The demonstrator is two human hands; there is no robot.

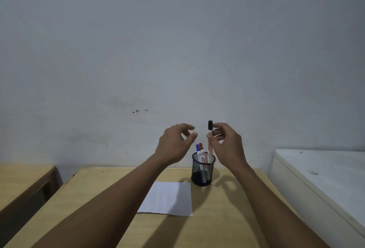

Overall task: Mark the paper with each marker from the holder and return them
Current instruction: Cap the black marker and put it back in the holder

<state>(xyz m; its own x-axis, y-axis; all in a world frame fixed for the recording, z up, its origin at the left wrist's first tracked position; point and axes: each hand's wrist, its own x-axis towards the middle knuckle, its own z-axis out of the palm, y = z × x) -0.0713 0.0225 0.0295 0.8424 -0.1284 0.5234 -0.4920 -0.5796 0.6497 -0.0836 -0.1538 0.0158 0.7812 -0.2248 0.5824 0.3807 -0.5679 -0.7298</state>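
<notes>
Both forearms are bare to the frame's edge, sleeveless, and the hands (199, 145) wear no rings or gloves.

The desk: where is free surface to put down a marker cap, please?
Free: the wooden desk right of the paper, in front of the mesh holder; also the strip left of the paper, under the left forearm. Crowded: above the holder, where both hands meet; the right hand holds the black-capped marker.

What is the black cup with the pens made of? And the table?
The cup looks like black metal mesh, since you can see the markers through its tiny holes. The table looks like pale wood or a wood-look board, smooth and matte; which one is unclear.
</notes>
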